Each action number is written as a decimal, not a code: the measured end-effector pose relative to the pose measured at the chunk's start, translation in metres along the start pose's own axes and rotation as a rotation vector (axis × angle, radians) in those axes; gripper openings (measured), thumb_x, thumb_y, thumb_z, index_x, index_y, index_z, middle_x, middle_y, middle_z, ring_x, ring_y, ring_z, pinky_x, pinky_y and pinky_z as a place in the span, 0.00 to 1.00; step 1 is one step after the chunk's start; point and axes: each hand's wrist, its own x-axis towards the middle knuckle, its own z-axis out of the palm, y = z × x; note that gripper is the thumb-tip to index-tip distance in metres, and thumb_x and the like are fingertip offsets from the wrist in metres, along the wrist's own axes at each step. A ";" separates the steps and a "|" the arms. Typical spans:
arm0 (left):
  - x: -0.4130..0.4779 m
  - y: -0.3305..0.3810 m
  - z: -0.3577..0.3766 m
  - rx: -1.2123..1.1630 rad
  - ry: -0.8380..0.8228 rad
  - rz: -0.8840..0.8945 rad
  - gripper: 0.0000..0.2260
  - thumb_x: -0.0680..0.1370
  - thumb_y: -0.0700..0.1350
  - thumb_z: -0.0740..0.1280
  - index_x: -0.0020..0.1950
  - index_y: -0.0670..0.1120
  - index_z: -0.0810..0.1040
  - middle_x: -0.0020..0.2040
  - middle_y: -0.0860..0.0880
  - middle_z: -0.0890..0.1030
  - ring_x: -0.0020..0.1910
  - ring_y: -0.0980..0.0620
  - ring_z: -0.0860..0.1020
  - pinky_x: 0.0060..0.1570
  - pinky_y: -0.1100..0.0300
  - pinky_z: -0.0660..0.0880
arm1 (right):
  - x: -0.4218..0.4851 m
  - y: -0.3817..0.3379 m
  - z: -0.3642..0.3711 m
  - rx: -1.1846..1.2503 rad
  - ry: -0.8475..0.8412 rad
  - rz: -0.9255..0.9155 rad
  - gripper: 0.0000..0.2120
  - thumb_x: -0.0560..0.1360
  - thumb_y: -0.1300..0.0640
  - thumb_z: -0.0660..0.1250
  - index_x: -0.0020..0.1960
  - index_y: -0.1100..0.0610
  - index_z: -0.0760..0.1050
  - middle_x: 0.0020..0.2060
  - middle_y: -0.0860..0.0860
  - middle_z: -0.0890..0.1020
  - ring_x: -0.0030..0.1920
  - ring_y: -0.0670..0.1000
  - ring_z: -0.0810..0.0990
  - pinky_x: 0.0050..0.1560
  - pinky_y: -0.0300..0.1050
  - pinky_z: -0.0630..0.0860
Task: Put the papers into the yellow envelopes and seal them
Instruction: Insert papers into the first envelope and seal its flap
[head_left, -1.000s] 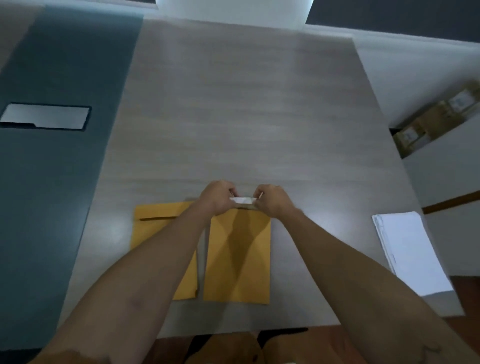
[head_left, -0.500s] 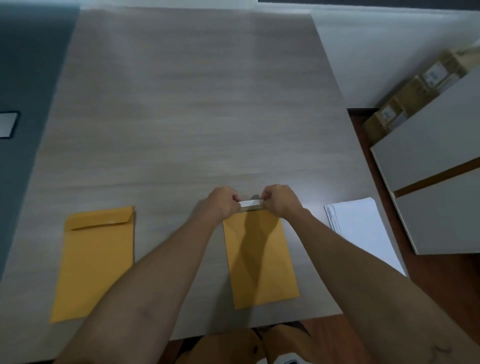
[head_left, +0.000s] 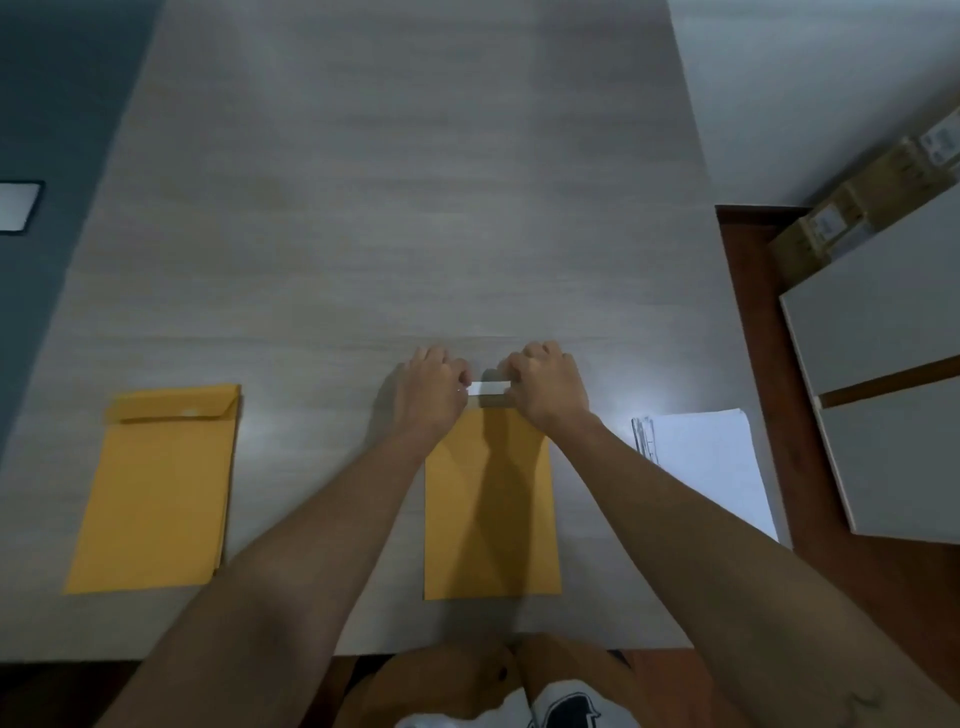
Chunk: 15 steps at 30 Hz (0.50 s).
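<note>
Closest to you, your knees poke out just under the near edge of the pale grey wood-grain tabletop (head_left: 405, 208). Both your bare forearms reach out over it.

The landmark here is the plain yellow paper envelope (head_left: 491, 499) lying flat right in front of you, long side pointing away. Everything else is placed off that.

At the envelope's far end are both your hands. Your left hand (head_left: 428, 387) is curled up, fingertips pinching the left end of a narrow white strip (head_left: 489, 387). Your right hand (head_left: 548, 387) is curled the same way on the strip's right end. The strip runs straight across between them, just above the envelope's far edge. Can't tell whether it's stuck to the flap or free of it, since your hands cover that part.

Well to the left of the envelope is a second yellow paper envelope (head_left: 156, 488), flat, with its flap folded down at the far end. Just to the right of the landmark envelope is the stack of white paper sheets (head_left: 711, 462), sitting at the tabletop's right edge.

Farther out and to the right, off the tabletop, there's a grey cabinet (head_left: 883, 338) with brown cardboard boxes (head_left: 852, 208) behind it.
</note>
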 end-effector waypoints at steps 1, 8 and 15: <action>-0.002 0.000 0.004 0.022 0.007 0.010 0.06 0.79 0.46 0.65 0.52 0.52 0.82 0.53 0.51 0.78 0.56 0.49 0.72 0.50 0.57 0.67 | -0.002 0.001 0.001 -0.001 -0.004 -0.050 0.11 0.78 0.57 0.64 0.59 0.51 0.78 0.56 0.51 0.78 0.59 0.54 0.72 0.57 0.47 0.67; -0.025 0.005 0.019 0.176 0.032 0.056 0.15 0.83 0.46 0.56 0.58 0.45 0.82 0.57 0.48 0.78 0.57 0.46 0.73 0.52 0.53 0.69 | -0.022 0.015 0.011 -0.055 0.007 -0.278 0.16 0.83 0.54 0.55 0.63 0.56 0.78 0.56 0.54 0.79 0.56 0.55 0.75 0.55 0.48 0.70; -0.040 0.017 0.024 0.309 -0.025 0.033 0.31 0.74 0.68 0.61 0.66 0.44 0.73 0.63 0.49 0.73 0.59 0.47 0.71 0.58 0.54 0.68 | -0.035 0.005 0.012 -0.170 0.080 -0.257 0.18 0.82 0.51 0.53 0.53 0.56 0.80 0.49 0.52 0.80 0.51 0.54 0.76 0.50 0.50 0.69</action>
